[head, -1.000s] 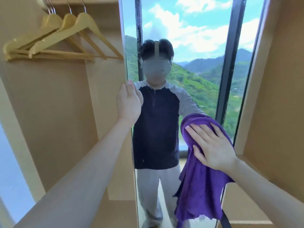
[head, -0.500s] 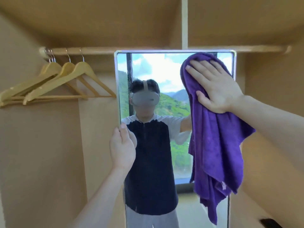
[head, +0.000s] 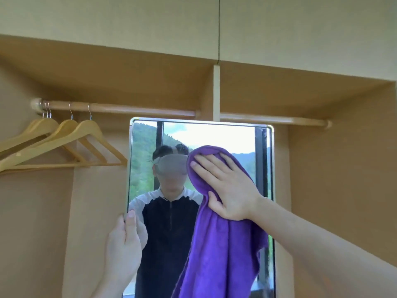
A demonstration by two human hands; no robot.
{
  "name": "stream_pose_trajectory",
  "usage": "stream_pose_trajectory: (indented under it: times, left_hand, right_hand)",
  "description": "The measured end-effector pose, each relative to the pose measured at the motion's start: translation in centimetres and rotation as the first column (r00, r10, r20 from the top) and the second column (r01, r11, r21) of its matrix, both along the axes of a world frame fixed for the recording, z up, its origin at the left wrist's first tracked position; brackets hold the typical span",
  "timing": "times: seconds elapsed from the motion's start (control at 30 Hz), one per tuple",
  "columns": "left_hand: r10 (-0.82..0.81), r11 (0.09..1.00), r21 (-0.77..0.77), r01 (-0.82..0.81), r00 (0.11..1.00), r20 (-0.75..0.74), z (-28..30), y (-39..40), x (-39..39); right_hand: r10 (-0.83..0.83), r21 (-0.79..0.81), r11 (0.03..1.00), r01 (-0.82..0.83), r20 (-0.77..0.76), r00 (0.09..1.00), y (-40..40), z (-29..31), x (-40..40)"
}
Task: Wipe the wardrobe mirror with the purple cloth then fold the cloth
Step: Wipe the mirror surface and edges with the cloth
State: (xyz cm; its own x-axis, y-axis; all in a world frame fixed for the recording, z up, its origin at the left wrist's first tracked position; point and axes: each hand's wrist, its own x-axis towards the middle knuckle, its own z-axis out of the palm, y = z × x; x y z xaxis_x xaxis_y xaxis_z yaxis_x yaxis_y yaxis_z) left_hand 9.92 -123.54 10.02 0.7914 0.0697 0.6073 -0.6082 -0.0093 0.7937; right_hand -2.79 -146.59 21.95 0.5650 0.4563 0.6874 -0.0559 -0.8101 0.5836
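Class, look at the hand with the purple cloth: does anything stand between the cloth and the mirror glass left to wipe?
Nothing visible does. The right hand presses the purple cloth flat on the mirror, with bare glass around it. The left hand only grips the mirror's left edge, and the wooden hangers hang off to the left, apart from the glass.

**Colours on view: wardrobe interior**

Cloth point(head: 223, 254): solid purple, unpatterned. Mirror point(head: 146, 160): thin silver-grey frame, reflecting green hills, white sky, black window bars and a black-and-white top. Hangers point(head: 71, 143): pale yellow wood, silver hooks. Rail point(head: 120, 108): light tan. Wardrobe panels point(head: 335, 168): plain tan-brown.
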Motion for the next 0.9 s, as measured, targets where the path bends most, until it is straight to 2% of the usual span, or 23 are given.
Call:
stream_pose_trajectory:
  times: [0.1,0.23,0.3,0.33,0.37,0.43,0.53,0.6,0.67,0.7,0.8,0.83,0.9]
  left_hand:
    - [-0.037,0.999,0.009,0.037,0.999,-0.017,0.5,0.3,-0.9]
    - [-0.038,0.999,-0.032,0.037,0.999,-0.024,1.0,0.4,-1.8]
    - [-0.043,0.999,0.016,0.044,0.998,-0.047,1.3,0.8,-1.9]
    - [0.01,0.997,0.075,-0.007,0.999,-0.032,1.3,1.2,-1.9]
    - [0.116,0.987,0.11,-0.118,0.993,0.025,1.9,1.3,-1.8]
    - [0.296,0.928,0.144,-0.344,0.915,0.276,3.8,1.4,-1.9]
    - [0.169,0.901,0.211,-0.379,0.755,0.634,9.9,0.7,-4.0]
    - [0.097,0.834,0.263,-0.485,0.599,0.795,14.6,-0.6,-5.0]
    - [0.05,0.748,0.293,-0.595,0.491,0.869,19.3,-2.5,-5.7]
    - [0.032,0.7,0.337,-0.629,0.499,0.866,21.5,-3.9,-5.7]
    - [0.011,0.64,0.503,-0.581,0.661,0.75,25.6,-8.3,-6.1]
    - [0.048,0.628,0.497,-0.598,0.668,0.743,25.8,-9.7,-5.9]
    - [0.184,0.604,0.37,-0.706,0.575,0.797,25.3,-11.6,-5.3]
  right_hand:
    - [0.0,0.016,1.0,0.001,-0.017,1.0,-1.8,1.0,-1.2]
    - [-0.031,0.266,0.964,-0.008,0.14,0.99,-4.0,1.9,-2.9]
    - [-0.076,0.364,0.932,0.002,0.19,0.979,-4.6,1.9,-3.3]
    - [-0.102,0.389,0.921,0.018,0.198,0.975,-4.7,1.9,-3.4]
    - [-0.121,0.406,0.914,0.031,0.199,0.972,-4.7,1.9,-3.3]
    - [-0.14,0.423,0.905,0.047,0.193,0.971,-4.6,2.0,-3.0]
    - [-0.132,0.382,0.923,0.049,0.193,0.972,-4.6,2.9,-3.0]
    - [-0.115,0.336,0.941,0.041,0.204,0.972,-4.7,4.1,-3.1]
    - [-0.099,0.302,0.953,0.032,0.209,0.973,-4.5,5.7,-3.2]
    - [-0.093,0.288,0.957,0.031,0.205,0.974,-4.2,6.5,-3.1]
    - [-0.111,0.256,0.965,0.055,0.212,0.971,-3.5,8.4,-2.8]
    - [-0.128,0.258,0.964,0.066,0.231,0.964,-3.3,8.8,-2.6]
    - [-0.138,0.267,0.962,0.062,0.274,0.952,-3.0,9.2,-2.2]
